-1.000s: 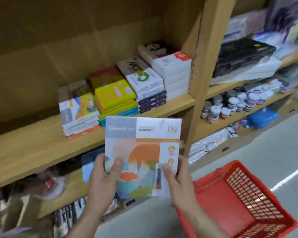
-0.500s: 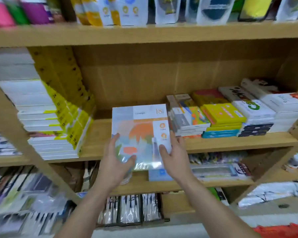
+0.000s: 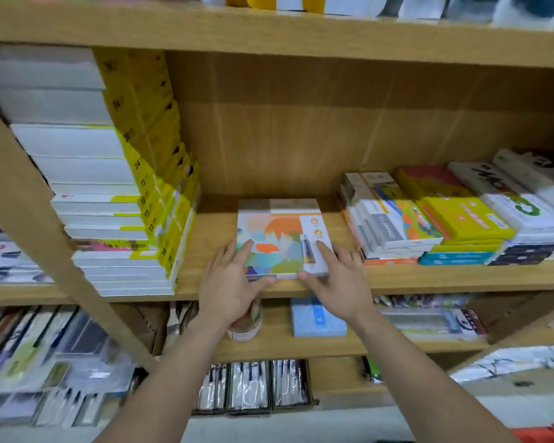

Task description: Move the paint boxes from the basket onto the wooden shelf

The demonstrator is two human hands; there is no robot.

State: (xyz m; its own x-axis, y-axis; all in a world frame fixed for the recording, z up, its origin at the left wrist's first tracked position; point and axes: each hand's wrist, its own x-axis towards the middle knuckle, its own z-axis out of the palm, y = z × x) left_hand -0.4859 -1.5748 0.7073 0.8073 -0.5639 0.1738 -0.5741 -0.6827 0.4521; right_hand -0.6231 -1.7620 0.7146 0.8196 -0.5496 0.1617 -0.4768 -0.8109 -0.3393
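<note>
A flat paint box (image 3: 277, 235) with an orange, teal and white cover lies on the wooden shelf (image 3: 429, 281), in the gap between two stacks. My left hand (image 3: 234, 282) grips its near left corner, fingers on top and thumb at the front edge. My right hand (image 3: 336, 279) holds the near right corner the same way. Of the red basket (image 3: 541, 434), only a sliver shows at the bottom right.
A tall leaning stack of white and yellow boxes (image 3: 115, 199) stands left of the gap. Shorter stacks of colourful boxes (image 3: 445, 219) fill the right. Below hang another shelf with a blue box (image 3: 317, 318) and a round tin (image 3: 245, 324).
The view swung from the basket up to the shelf. Both hands carried the paint box forward and laid it flat on the shelf between the stacks.
</note>
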